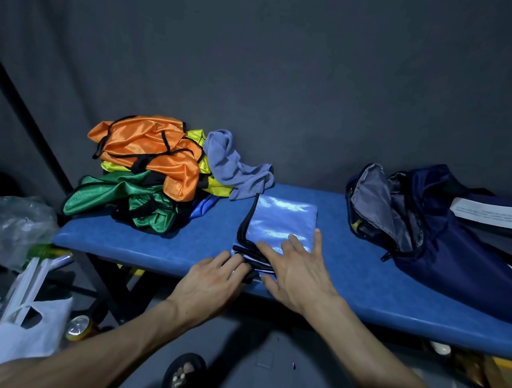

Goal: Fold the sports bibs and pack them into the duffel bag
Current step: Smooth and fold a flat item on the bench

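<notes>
Pressing down on a folded blue bib (280, 224), the right hand (298, 271) lies flat with its fingers (297, 244) spread and straight over the lower right part of the fabric. The left hand (212, 279) sits just beside it at the bib's lower left corner, its fingers curled around the black-trimmed edges there; whether they truly pinch the layers or only tuck against them I cannot tell for sure, since the tips are hidden.

The bib rests on the blue counter (136, 238), in the middle of the frame, between the loose pile of bibs (147, 166) at the upper left and the duffel bag (434, 231) at the right. Folded, it makes a rectangle whose long axis runs from the near edge of the counter up toward the dark backdrop, leaning slightly to the right; its black binding runs along the left side.

The fabric looks shiny and slippery, so I judge the main risk to be the stacked layers sliding apart once the flat hand lifts, undoing the fold. The lower corner hangs close to the counter's front edge, and a careless tug could drag the bundle off it. The bag's mouth gapes toward the bib but sags, so a one-handed carry might catch on the lining and spill the fold open.
</notes>
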Demonstrator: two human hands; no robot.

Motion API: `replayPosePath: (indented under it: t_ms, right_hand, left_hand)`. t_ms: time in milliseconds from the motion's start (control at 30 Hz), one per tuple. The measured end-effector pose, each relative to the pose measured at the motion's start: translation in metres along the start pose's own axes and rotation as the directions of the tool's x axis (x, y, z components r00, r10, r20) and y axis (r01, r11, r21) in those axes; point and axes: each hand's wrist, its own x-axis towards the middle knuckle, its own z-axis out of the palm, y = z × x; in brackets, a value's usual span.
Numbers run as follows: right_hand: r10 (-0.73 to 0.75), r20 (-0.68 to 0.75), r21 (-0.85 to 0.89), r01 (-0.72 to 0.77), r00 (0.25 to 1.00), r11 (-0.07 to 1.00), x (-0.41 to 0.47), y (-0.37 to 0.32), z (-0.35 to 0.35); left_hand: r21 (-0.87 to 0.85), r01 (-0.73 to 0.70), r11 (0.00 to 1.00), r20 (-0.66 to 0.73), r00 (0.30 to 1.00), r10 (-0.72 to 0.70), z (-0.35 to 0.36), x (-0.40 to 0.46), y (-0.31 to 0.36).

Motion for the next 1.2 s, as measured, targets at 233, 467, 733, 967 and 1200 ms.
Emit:
replayPosePath:
  t_ms: [233, 467, 733, 967, 1200]
  right_hand:
    - [0.001, -0.033, -0.018, -0.001, 0.999, 1.0, 0.003, -0.001, 0.009]
    - [-0.006, -0.005, -0.052, 0.006, 1.0, 0.999, 0.004, -0.004, 0.011]
    - [0.008, 0.134, -0.087, 0.003, 0.991, 0.996, -0.004, -0.01, -0.001]
    - [0.011, 0.118, 0.079, -0.021, 0.993, 0.997, -0.007, 0.021, -0.015]
    - [-0.028, 0.09, 0.12, 0.017, 0.996, 0.993, -0.012, 0.043, -0.011]
  left_hand:
    - [-0.028, 0.024, 0.999, -0.004, 1.0, -0.024, -0.007, 0.0, -0.005]
    - [-0.287, 0.043, 0.957, 0.062, 0.998, -0.027, -0.025, 0.009, -0.016]
    - [-0.656, 0.498, 0.568, 0.371, 0.867, -0.332, -0.028, 0.035, -0.03]
    - [-0.643, 0.72, 0.259, 0.534, 0.664, -0.523, -0.004, 0.063, -0.038]
    - [-0.674, 0.702, 0.229, 0.44, 0.631, -0.639, 0.0, 0.065, -0.033]
